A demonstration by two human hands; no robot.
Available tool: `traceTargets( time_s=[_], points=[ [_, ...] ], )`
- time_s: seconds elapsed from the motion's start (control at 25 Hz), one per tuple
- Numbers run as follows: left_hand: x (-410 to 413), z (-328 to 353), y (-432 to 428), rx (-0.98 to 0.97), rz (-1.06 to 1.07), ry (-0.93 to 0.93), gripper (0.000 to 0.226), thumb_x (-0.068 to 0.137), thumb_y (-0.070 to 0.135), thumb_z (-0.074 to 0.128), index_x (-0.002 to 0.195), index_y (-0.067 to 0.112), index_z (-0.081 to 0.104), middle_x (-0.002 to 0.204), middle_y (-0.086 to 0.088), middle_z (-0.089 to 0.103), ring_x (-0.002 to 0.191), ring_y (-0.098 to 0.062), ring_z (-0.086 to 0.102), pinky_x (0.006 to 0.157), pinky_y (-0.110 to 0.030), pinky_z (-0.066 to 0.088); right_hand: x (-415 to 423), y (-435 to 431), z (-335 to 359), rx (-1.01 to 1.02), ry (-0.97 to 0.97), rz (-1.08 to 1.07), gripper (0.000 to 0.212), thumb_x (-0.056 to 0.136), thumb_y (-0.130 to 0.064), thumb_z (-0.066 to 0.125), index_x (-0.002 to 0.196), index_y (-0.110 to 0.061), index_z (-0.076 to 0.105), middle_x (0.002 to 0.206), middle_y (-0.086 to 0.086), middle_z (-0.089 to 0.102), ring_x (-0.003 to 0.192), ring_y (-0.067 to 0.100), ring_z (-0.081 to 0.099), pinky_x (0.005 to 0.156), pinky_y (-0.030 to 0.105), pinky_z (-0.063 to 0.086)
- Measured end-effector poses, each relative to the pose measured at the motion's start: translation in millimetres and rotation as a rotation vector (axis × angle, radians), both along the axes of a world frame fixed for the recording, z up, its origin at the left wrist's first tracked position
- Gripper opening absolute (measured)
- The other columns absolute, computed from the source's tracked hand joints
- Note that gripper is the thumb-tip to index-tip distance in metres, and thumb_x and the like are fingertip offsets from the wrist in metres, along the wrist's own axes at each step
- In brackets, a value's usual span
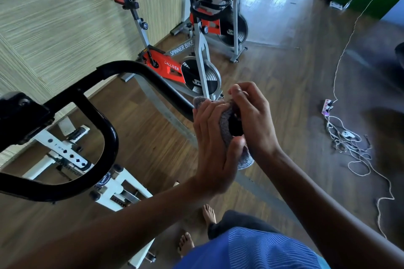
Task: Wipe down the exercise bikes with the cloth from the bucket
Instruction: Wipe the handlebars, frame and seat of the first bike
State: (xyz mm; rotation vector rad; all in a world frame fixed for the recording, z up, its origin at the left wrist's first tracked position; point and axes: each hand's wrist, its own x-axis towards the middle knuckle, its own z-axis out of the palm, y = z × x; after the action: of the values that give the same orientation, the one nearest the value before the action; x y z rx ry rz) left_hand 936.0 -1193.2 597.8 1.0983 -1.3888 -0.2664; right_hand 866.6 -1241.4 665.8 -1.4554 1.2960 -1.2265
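Observation:
A grey cloth [225, 125] is wrapped over the right end of the black handlebar [150, 78] of the nearest exercise bike, a white-framed one [113, 188] at the lower left. My left hand [215, 148] grips the cloth round that bar end from the left. My right hand [251, 116] pinches the cloth from the right, fingers curled over its top. The bar tip shows dark between my hands. No bucket is in view.
An orange and grey spinner bike [185, 61] stands behind along the wall, with another bike [229, 17] beyond it. A power strip [327, 106] and tangled white cables [349, 144] lie on the wooden floor to the right. My bare feet [196, 229] are below.

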Motion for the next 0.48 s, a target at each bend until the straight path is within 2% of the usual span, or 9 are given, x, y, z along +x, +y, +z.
traceTargets(
  time_s=[0.08,0.2,0.32,0.48],
  points=[
    [4.8,0.4,-1.4,-0.016,-0.023,-0.027,0.061,0.103,0.042,0.022,0.127,-0.007,0.049,0.133,-0.018,0.05,0.135,-0.033,0.038,0.119,-0.052,0.021,-7.2,-3.7,5.1,0.054,-0.088,0.042,0.022,0.103,-0.022,0.051,0.085,-0.013,0.06,0.063,-0.004,0.049,0.058,0.009,0.044,0.057,0.024,0.04],
    [34.3,-7.5,-16.5,0.038,-0.058,-0.111,0.055,0.105,0.035,0.017,0.122,0.001,0.057,0.126,-0.009,0.055,0.13,-0.03,0.045,0.114,-0.056,0.026,-15.6,-15.0,5.5,0.089,-0.161,0.088,0.024,0.105,-0.018,0.047,0.086,-0.01,0.06,0.064,0.004,0.048,0.055,0.014,0.043,0.054,0.026,0.038],
    [69.3,-16.6,-36.9,0.157,0.016,-0.25,0.047,0.103,0.026,0.019,0.115,0.013,0.063,0.121,0.001,0.058,0.132,-0.026,0.044,0.109,-0.059,0.027,-15.0,-29.1,-0.3,0.144,-0.116,0.147,0.024,0.105,-0.016,0.047,0.09,-0.006,0.064,0.069,0.005,0.054,0.058,0.013,0.048,0.055,0.023,0.039],
    [94.1,-18.1,-62.4,0.246,0.176,-0.467,0.044,0.102,0.026,0.024,0.116,0.012,0.063,0.127,-0.002,0.059,0.141,-0.024,0.037,0.112,-0.056,0.027,0.1,-51.0,-9.0,0.232,-0.012,0.283,0.022,0.103,-0.016,0.05,0.092,-0.009,0.068,0.078,0.001,0.063,0.068,0.012,0.055,0.061,0.021,0.044]
  ],
)
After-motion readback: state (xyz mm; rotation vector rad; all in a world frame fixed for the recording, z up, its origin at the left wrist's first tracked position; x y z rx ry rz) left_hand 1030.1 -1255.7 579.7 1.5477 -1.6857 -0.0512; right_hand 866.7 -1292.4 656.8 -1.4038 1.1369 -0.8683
